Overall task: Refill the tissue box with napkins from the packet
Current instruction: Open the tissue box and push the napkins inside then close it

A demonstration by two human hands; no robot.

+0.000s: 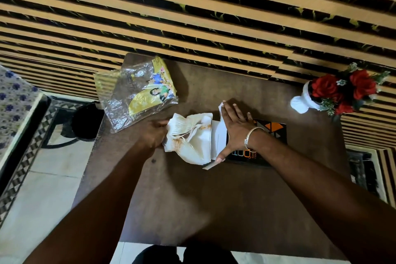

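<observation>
A black tissue box [276, 129] with orange and white triangles lies on the brown table [214, 199], its white end flaps open toward the left. My right hand [233, 128] lies flat on the box's left end, fingers spread, holding it down. A bent stack of white napkins [192, 137] with orange print sits at the box's open end. My left hand [153, 135] grips the stack's left side. The clear and yellow plastic packet [137, 92] lies flattened at the table's far left corner.
A white vase of red roses [340, 90] stands at the table's far right. A striped wall runs behind the table. A black round stool [85, 122] and tiled floor are to the left, beside a blue-flowered cloth [12, 100].
</observation>
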